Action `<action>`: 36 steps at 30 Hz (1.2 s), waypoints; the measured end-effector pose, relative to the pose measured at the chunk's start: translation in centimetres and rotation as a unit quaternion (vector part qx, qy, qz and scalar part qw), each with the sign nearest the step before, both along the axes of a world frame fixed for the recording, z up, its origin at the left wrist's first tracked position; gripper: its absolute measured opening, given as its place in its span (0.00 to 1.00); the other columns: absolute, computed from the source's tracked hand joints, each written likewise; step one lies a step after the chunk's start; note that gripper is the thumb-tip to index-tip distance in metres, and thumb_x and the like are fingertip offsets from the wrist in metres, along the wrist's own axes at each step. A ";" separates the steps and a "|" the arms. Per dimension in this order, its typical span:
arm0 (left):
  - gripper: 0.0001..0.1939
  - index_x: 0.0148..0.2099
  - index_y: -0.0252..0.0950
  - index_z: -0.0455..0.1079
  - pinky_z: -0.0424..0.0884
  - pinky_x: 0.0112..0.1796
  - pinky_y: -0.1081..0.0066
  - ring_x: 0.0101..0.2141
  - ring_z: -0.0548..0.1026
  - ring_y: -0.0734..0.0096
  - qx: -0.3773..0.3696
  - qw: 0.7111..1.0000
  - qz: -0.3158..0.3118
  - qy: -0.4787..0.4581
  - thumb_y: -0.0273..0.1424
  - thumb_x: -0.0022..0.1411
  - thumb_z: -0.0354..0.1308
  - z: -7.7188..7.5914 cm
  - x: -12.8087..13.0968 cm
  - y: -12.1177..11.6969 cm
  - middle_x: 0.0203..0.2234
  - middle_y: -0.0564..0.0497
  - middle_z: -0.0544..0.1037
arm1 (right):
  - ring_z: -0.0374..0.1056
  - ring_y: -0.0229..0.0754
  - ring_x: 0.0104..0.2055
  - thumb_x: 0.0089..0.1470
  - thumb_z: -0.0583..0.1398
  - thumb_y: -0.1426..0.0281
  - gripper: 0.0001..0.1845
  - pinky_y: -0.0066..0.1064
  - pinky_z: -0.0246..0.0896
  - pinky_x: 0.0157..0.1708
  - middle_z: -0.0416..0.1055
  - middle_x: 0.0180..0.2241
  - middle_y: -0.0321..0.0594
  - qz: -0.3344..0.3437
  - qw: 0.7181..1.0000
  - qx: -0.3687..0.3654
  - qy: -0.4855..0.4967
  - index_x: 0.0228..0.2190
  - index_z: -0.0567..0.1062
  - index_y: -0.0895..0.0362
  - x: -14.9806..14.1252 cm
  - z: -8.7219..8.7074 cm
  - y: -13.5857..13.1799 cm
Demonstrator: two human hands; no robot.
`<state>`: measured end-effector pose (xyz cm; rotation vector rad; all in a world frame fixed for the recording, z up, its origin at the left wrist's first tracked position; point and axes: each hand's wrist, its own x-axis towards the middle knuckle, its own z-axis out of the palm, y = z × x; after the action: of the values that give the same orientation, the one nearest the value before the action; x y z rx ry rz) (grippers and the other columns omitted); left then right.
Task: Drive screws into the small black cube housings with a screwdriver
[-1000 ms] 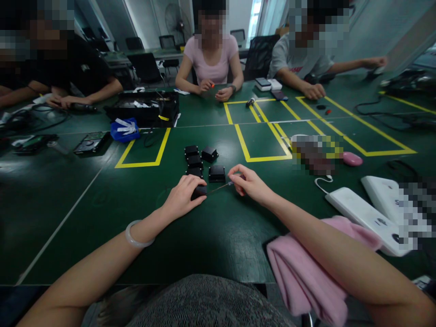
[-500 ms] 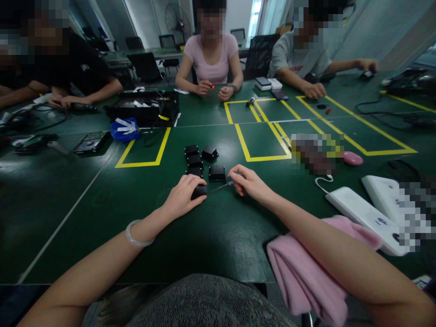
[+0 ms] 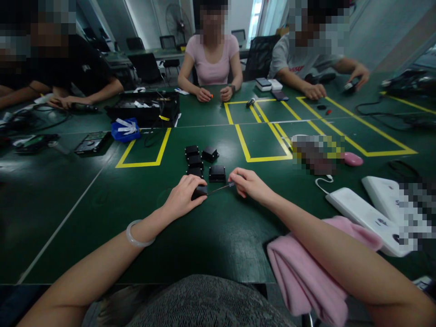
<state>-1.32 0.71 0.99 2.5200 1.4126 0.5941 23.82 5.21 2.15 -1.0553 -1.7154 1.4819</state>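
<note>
My left hand (image 3: 185, 195) grips a small black box (image 3: 200, 192) on the green table, thumb in front and fingers over the top. In my right hand (image 3: 250, 185) a thin screwdriver (image 3: 220, 188) is pinched near its clear handle. Its shaft lies nearly level, and the tip meets the box's right side by my left thumb. Just beyond my hands sit several more black boxes: one stands alone (image 3: 217, 173), another is turned askew (image 3: 210, 154), and the rest form a column (image 3: 195, 161). My left hand partly covers the nearest box of that column.
Yellow tape (image 3: 269, 159) marks rectangles on the table. White power banks (image 3: 368, 220) and a pink cloth (image 3: 303, 272) lie right. A black tray of parts (image 3: 143, 109), a blue bag (image 3: 125, 130) and a hard drive (image 3: 91, 142) stand far left. Co-workers sit across.
My right hand has dipped slightly with the screwdriver; my left hand holds still on the box. Across the table, a co-worker's hand at right has drawn inward with a small object.
</note>
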 end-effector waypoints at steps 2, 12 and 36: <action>0.14 0.51 0.38 0.66 0.72 0.46 0.56 0.48 0.70 0.55 0.001 1.000 -0.002 -0.003 0.31 0.63 0.60 0.0 0.0 0.0 0.47 0.44 0.73 | 0.54 0.31 0.12 0.60 0.56 0.62 0.11 0.23 0.46 0.16 0.55 0.11 0.23 0.000 1.000 0.009 -0.007 0.31 0.66 0.56 0.0 0.0 0.0; 0.14 0.51 0.39 0.66 0.72 0.46 0.56 0.49 0.70 0.55 0.002 1.000 -0.002 -0.005 0.32 0.63 0.59 0.0 0.0 0.0 0.47 0.45 0.73 | 0.51 0.30 0.12 0.60 0.56 0.62 0.11 0.23 0.47 0.15 0.53 0.11 0.22 0.000 1.000 -0.010 0.017 0.31 0.66 0.56 -0.1 -0.2 0.0; 0.14 0.51 0.38 0.66 0.72 0.45 0.57 0.48 0.70 0.55 0.010 1.000 -0.004 0.002 0.31 0.64 0.60 -0.1 -0.1 0.0 0.47 0.45 0.73 | 0.53 0.31 0.12 0.60 0.56 0.62 0.11 0.22 0.46 0.15 0.54 0.11 0.23 0.006 1.000 -0.003 -0.006 0.31 0.66 0.56 0.0 -0.2 0.1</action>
<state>-1.38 0.75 0.88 2.5420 1.4046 0.6052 23.80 5.30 1.96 -1.0604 -1.7295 1.4918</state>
